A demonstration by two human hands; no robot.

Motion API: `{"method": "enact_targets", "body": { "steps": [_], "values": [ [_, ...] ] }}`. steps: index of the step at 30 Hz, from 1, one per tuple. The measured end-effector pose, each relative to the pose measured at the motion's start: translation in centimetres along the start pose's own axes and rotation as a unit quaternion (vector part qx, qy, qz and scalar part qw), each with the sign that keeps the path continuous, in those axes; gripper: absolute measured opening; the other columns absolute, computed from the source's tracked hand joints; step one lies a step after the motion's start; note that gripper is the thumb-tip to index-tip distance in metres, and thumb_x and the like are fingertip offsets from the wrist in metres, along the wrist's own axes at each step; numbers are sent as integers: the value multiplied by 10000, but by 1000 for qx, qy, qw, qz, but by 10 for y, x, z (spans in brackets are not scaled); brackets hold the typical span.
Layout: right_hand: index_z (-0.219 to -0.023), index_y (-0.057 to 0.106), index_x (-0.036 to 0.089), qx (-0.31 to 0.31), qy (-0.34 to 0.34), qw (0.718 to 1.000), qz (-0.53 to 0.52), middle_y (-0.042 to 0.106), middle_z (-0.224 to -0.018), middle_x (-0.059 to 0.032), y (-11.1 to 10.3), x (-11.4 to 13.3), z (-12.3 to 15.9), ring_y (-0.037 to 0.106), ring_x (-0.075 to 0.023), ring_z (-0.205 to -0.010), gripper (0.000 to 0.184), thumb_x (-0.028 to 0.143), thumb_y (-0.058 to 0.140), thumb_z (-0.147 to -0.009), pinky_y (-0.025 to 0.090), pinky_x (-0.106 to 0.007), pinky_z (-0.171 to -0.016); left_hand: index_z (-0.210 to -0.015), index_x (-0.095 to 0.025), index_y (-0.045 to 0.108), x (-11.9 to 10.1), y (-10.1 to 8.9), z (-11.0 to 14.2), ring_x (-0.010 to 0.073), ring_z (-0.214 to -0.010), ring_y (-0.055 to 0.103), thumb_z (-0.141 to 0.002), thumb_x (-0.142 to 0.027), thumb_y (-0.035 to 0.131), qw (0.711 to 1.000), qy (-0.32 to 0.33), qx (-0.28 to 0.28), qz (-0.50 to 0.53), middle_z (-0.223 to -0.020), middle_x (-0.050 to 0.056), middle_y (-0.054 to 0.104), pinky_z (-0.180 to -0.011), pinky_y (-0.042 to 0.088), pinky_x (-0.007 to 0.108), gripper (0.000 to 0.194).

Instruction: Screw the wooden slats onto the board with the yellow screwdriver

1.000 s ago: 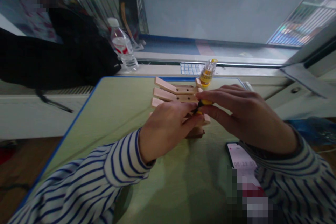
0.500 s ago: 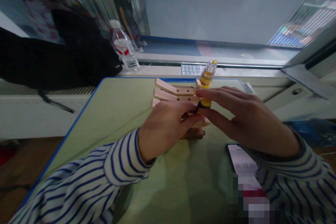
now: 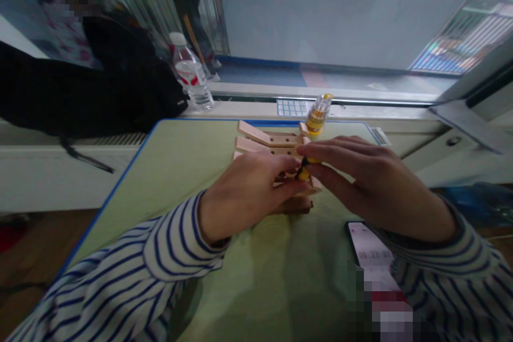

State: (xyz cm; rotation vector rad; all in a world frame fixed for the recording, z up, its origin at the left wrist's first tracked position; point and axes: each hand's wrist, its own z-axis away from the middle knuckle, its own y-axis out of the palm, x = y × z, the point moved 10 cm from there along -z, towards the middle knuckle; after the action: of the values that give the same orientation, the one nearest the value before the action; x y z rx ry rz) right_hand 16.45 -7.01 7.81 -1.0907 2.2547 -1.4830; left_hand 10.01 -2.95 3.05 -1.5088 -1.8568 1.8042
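My left hand (image 3: 244, 192) is closed, its thumb and fingertips pinching a small yellow-and-black tool (image 3: 304, 172) with a short handle. The fingers of my right hand (image 3: 368, 181) are closed on the tool's upper right end. Most of the tool is covered by fingertips, so its exact kind cannot be made out. Directly under and behind my hands is a light wooden assembly (image 3: 253, 132) of slanted slats and blocks with dark holes. My left hand hides part of its front. A clear bottle with yellow parts (image 3: 318, 115) stands just behind it.
The pale green table (image 3: 192, 155) has a blue edge. A phone (image 3: 371, 248) showing a timer lies by my right forearm. On the sill are a water bottle (image 3: 191, 77) and a black bag (image 3: 92, 91). Other people are beyond the window.
The yellow-and-black tool has tilted or turned between my fingers, so more of its lower yellow part shows. My left hand and forearm have shifted slightly left; my right hand stays nearly in place.
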Motion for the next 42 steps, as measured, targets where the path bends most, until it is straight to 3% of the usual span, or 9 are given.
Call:
{"method": "enact_targets", "body": {
  "steps": [5, 10, 16, 22, 30, 35, 42],
  "values": [
    [-1155, 563, 147, -6, 1, 1000, -1, 639, -1134, -68, -1, 1, 0, 575, -144, -1046, 293, 198, 488, -876, 446, -297, -918, -1038, -270, 621, -1, 3, 7, 181, -932, 597, -835, -291, 534, 992, 57, 80, -75, -1019, 13, 655, -825, 436, 297, 221],
    [-1169, 557, 139, -5, 12, 1000, -6, 638, -1135, -65, -1, -1, -1, 569, -131, -1052, 308, 181, 498, -869, 441, -269, -917, -841, -179, 646, 8, 14, 14, 217, -808, 606, -779, -348, 592, 979, 25, 116, -168, -853, 71, 658, -757, 447, 337, 189],
    [-1164, 559, 133, -6, 5, 1000, -1, 636, -1135, -55, -1, -1, -1, 560, -109, -1052, 303, 182, 503, -870, 424, -238, -925, -861, -146, 643, 7, 22, 14, 216, -798, 599, -804, -329, 560, 960, 12, 139, -242, -851, 91, 652, -763, 445, 351, 210],
    [-1169, 557, 134, -3, 1, 1000, -2, 634, -1140, -50, 0, 0, -1, 555, -103, -1050, 305, 180, 503, -872, 422, -228, -919, -837, -151, 641, 9, 25, 13, 237, -787, 599, -883, -433, 408, 960, 34, 121, -250, -813, 106, 643, -742, 449, 380, 368],
    [-1192, 541, 139, -4, -7, 1000, -4, 635, -1129, -48, 0, 1, -1, 555, -113, -1047, 324, 178, 502, -872, 430, -245, -917, -799, -152, 652, 12, 24, 12, 225, -732, 598, -864, -553, 374, 963, 36, 97, -249, -771, 96, 641, -719, 452, 366, 492],
    [-1173, 552, 126, -1, -6, 1000, -6, 636, -1128, -64, 0, 1, -1, 561, -135, -1048, 312, 173, 499, -869, 441, -270, -913, -776, -161, 662, 13, 24, 12, 202, -739, 589, -866, -528, 397, 969, 53, 72, -232, -771, 83, 639, -746, 440, 345, 461],
    [-1172, 555, 123, -4, -7, 1000, -3, 640, -1118, -62, 0, 2, -1, 566, -131, -1033, 313, 166, 501, -866, 445, -262, -906, -808, -165, 659, 14, 24, 13, 215, -737, 588, -879, -494, 388, 964, 51, 81, -250, -788, 87, 638, -726, 446, 365, 432]
  ]
}}
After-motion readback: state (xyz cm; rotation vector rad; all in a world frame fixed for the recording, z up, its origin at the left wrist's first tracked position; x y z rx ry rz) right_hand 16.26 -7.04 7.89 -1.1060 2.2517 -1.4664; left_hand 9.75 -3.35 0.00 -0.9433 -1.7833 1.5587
